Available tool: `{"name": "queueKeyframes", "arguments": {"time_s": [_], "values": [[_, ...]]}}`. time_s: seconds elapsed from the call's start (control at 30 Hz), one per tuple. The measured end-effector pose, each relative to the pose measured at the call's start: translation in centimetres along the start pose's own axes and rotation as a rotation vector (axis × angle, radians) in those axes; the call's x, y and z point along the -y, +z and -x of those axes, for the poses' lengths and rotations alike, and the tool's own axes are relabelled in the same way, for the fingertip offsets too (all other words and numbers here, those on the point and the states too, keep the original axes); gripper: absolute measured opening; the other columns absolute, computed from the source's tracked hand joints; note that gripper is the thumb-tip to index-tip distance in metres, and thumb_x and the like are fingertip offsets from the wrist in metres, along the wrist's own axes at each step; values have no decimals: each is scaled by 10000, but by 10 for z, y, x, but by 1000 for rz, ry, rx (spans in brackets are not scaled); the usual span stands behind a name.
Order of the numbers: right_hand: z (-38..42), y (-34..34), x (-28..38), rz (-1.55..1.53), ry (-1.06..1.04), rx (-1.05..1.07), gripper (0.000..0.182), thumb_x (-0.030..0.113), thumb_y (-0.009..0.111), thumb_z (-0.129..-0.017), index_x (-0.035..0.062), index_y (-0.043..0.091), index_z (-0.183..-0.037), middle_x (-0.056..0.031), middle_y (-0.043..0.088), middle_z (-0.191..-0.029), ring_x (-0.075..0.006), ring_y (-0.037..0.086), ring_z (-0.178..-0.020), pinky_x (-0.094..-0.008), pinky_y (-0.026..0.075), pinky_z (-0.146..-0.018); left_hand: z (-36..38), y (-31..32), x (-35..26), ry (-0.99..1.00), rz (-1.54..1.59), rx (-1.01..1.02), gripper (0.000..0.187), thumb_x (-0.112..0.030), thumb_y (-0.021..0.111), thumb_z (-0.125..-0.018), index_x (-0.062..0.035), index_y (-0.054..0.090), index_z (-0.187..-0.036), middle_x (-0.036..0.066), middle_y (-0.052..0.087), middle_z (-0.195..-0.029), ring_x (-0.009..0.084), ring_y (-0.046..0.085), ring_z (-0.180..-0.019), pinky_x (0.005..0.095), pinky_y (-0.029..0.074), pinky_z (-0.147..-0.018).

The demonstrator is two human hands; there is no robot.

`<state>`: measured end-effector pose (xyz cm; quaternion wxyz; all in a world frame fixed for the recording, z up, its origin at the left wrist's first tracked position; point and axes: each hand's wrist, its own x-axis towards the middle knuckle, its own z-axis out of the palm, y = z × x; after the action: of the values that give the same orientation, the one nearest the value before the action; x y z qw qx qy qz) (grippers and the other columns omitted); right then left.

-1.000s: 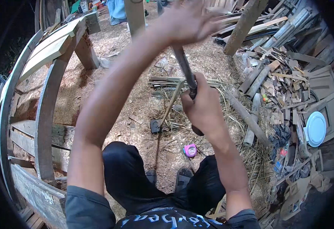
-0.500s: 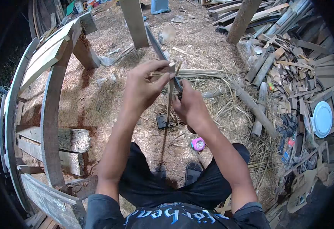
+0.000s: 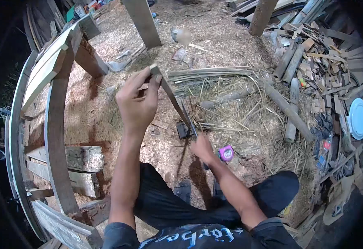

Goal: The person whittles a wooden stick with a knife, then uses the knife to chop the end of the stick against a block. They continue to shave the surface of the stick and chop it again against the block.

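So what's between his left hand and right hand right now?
In the head view, only the thin bamboo strip spans from the left hand down to the right hand, with a knife blade along its lower part.

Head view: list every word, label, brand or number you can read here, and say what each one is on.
Pale blue gothic lettering on the person's dark shirt: cut off by the lower edge of the picture and seen upside down, not readable.
Pink tape measure on the ground: no marking can be made out, too small.
Packaging among the scrap pile at the right: coloured, print too small to read.
Nothing else carries text.
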<state>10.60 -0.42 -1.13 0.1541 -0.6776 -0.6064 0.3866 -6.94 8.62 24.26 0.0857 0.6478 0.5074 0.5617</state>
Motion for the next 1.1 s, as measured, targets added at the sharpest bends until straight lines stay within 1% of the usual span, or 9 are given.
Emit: {"name": "queueKeyframes", "arguments": {"time_s": [0.1, 0.23, 0.27, 0.33, 0.43, 0.57, 0.73, 1.0, 1.1], "values": [[7, -10, 13, -27, 79, -10, 338, 147, 570, -878, -82, 503, -1119, -343, 651, -932, -505, 649, -871, -541, 530, -777, 4, -6, 9, -91, 176, 43, 230, -25, 697, -918, 48, 687, -1136, 101, 702, -987, 106, 666, -851, 227, 536, -649], [-1, -69, 72, -235, -117, -177, 302, 196, 627, -886, -61, 566, -1033, -294, 659, -802, -467, 669, -788, -520, 518, -706, 10, -4, 24, -186, 275, 84, 239, -78, 654, -967, 41, 652, -1174, 76, 685, -1004, 115, 658, -860, 236, 528, -735], [2, -86, 94, -295, -130, -245, 310, 202, 635, -892, -60, 583, -1051, -268, 658, -762, -429, 673, -732, -495, 517, -669, 11, 0, 27, -177, 278, 77, 239, -78, 654, -967, 41, 652, -1174, 76, 685, -1004, 115, 658, -860, 236, 528, -735], [11, -111, 124, -348, -156, -307, 319, 208, 643, -898, -58, 599, -1069, -241, 656, -722, -390, 678, -675, -470, 516, -632, 16, 12, 30, -339, 714, 94, 236, -160, 599, -1015, 31, 647, -1145, 81, 680, -976, 124, 651, -831, 255, 517, -734], [23, -135, 150, -475, -355, -435, 323, 224, 660, -919, -57, 626, -1075, -137, 618, -619, -218, 623, -532, -372, 472, -523, 26, 17, 39, -366, 685, 162, 340, -290, 501, -1061, 20, 625, -1123, 92, 664, -933, 155, 655, -846, 312, 527, -789], [23, -161, 165, -429, -324, -341, 315, 245, 671, -919, -37, 643, -1055, -72, 601, -601, -134, 571, -516, -324, 437, -494, 30, 28, 40, -411, 793, 161, 370, -322, 472, -1070, 12, 617, -1135, 72, 648, -949, 142, 637, -858, 308, 518, -803], [38, -181, 191, -363, -388, -355, 309, 254, 649, -937, -32, 638, -1056, -76, 591, -588, -136, 566, -515, -334, 431, -484, 28, 24, 29, -399, 879, 115, 293, -256, 546, -1041, 3, 638, -1143, 52, 654, -970, 122, 638, -868, 291, 526, -803], [72, -203, 220, -257, -670, -394, 277, 155, 554, -962, -13, 579, -1181, -186, 605, -638, -345, 660, -569, -422, 472, -515, 39, 24, 9, -338, 858, 235, 246, -188, 621, -1004, 29, 680, -1104, 54, 696, -934, 101, 647, -868, 266, 527, -792], [78, -208, 225, -233, -642, -368, 297, 155, 556, -963, -16, 571, -1205, -193, 618, -659, -352, 658, -570, -428, 472, -516, 43, 28, 4, -359, 916, 218, 214, -116, 653, -977, 49, 705, -1103, 82, 721, -993, 103, 658, -879, 256, 536, -770]]}}
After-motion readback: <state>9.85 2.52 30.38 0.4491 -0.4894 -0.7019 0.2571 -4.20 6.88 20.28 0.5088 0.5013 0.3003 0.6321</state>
